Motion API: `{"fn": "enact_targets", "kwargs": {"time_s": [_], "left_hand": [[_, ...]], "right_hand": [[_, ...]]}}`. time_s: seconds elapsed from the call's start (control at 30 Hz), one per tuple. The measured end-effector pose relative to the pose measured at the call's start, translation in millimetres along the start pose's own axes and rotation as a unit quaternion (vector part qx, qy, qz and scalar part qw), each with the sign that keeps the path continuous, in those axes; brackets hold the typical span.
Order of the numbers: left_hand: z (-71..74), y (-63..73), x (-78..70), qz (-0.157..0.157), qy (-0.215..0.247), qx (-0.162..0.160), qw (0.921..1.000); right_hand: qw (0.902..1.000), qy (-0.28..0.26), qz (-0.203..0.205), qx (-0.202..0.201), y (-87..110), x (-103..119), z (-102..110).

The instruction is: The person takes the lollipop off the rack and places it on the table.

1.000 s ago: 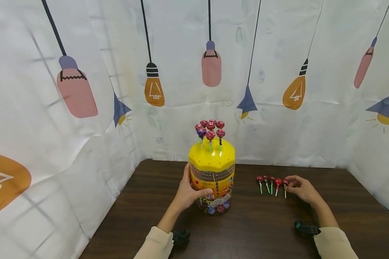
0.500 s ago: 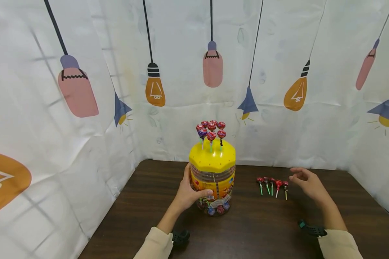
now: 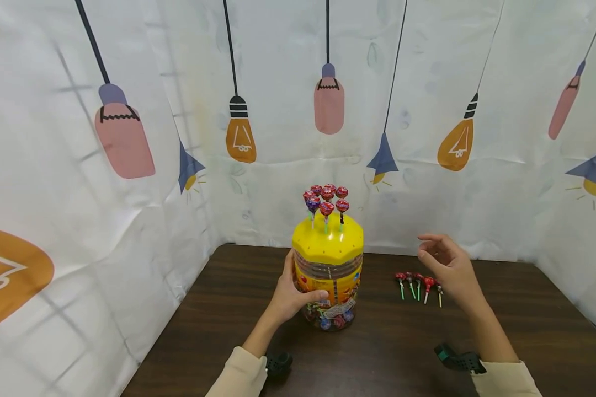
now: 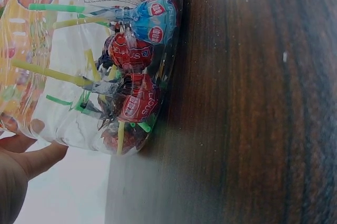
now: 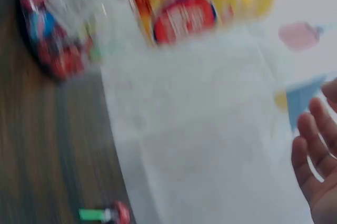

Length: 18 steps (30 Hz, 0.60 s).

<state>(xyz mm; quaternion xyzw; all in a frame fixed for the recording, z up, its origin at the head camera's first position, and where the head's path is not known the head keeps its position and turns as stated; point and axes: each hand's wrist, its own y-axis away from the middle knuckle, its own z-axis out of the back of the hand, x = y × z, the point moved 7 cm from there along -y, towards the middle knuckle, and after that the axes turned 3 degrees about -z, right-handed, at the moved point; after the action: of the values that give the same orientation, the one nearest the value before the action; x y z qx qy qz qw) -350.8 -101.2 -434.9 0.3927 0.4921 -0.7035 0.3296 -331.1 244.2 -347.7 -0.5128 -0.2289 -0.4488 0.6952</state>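
- Head view: the left hand (image 3: 289,299) grips the jar (image 3: 323,282) at its side, with the thumb in front on the label.
- The right hand (image 3: 451,267) is in the air above the table (image 3: 372,358), its fingers loosely bent and the thumb apart from them.
- The jar stands upright on the table; through its clear wall, the left wrist view shows wrapped candies (image 4: 152,21), red and blue, on green and yellow sticks.
- Its yellow lid (image 3: 328,245) carries a group of upright lollipops (image 3: 326,208), mostly red.
- Near the right hand, loose lollipops (image 3: 429,283) lie in a row on the table.
- Behind hangs a white curtain (image 3: 278,209).
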Motion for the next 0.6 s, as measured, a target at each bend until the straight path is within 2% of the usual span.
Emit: {"fn": "enact_targets", "kwargs": {"time_s": [0.17, 0.37, 0.47, 0.6], "left_hand": [[-1.3, 0.1, 0.4, 0.002, 0.002, 0.001, 1.0], [-2.9, -0.3, -1.1, -0.007, 0.003, 0.004, 1.0], [-2.1, -0.1, -1.7, -0.007, 0.002, 0.002, 1.0], [-0.5, 0.6, -1.7, 0.0, -0.001, -0.001, 1.0]], "right_hand": [[0.9969, -0.06, 0.048, -0.014, 6.0, 29.9, -31.8], [0.9876, -0.12, 0.096, -0.031, 9.4, 63.5, -65.7], [0.9853, -0.131, 0.105, -0.031, 2.3, 77.8, -77.0], [0.9867, -0.116, 0.112, -0.022, -15.7, 96.9, -86.8]]}}
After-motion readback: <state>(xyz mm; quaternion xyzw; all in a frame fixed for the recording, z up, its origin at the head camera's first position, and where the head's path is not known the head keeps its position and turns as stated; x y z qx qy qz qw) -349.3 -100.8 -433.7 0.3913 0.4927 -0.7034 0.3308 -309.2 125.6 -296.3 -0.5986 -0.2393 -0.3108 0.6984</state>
